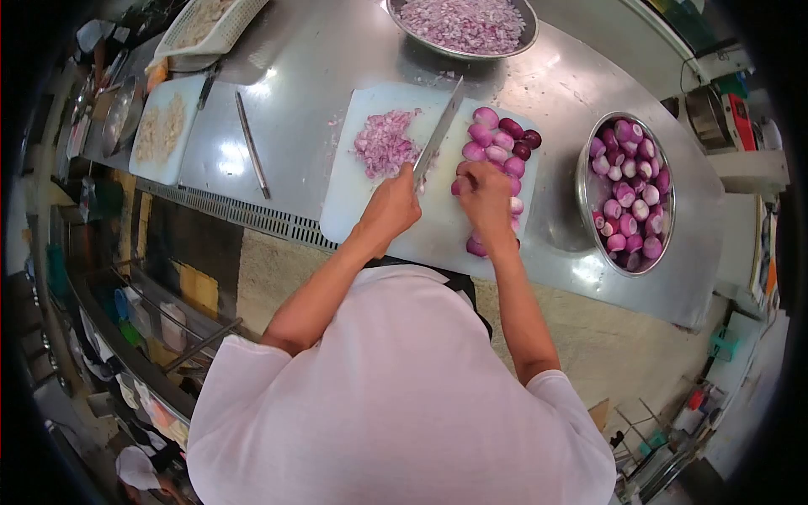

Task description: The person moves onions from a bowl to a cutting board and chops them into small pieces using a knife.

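My left hand (391, 206) is closed around the handle of a knife (441, 130), whose long blade points away from me over the white cutting board (425, 223). Left of the blade lies a pile of chopped red onion (385, 145). My right hand (486, 195) is closed, its fingertips pinching a small red onion (459, 185) at the edge of a group of peeled red onions (497, 141). These sit in rows along the board's right side, and my hand and wrist partly hide them.
A steel bowl (583, 187) of whole peeled onions stands to the right. At the back is a bowl (530, 38) of chopped onion. A steel rod-like tool (252, 145), another board (179, 160) with pale chopped food, and a white basket (231, 32) are leftward on the steel table (295, 101).
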Available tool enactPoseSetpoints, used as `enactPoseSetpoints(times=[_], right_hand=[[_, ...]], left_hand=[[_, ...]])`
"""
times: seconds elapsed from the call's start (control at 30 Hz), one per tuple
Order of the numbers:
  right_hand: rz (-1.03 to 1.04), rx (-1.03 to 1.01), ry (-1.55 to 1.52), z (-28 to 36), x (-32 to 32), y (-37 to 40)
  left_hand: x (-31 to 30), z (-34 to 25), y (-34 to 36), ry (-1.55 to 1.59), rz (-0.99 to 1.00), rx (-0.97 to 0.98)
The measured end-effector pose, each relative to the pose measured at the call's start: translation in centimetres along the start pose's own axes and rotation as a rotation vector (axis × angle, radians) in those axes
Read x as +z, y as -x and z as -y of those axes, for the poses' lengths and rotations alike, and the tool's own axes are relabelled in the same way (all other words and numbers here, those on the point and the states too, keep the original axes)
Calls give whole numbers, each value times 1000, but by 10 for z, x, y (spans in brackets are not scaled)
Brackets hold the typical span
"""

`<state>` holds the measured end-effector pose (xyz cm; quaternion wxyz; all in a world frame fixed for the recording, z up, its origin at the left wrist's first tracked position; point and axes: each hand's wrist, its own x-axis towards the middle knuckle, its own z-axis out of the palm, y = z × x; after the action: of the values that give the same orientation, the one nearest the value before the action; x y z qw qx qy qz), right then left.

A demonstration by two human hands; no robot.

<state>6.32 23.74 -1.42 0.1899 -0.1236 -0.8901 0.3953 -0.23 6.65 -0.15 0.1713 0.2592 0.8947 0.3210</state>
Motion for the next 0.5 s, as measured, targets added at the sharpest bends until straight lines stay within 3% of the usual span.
enactPoseSetpoints(times=[0.13,0.33,0.5], right_hand=[[54,-66,178,-15,-19,12],[132,71,69,-15,3,31],[99,-54,18,5,45,15]], left_hand=[[-5,0,-1,64,-15,39],[-4,32,36,123,40,-61],[-42,41,28,27,10,-107]])
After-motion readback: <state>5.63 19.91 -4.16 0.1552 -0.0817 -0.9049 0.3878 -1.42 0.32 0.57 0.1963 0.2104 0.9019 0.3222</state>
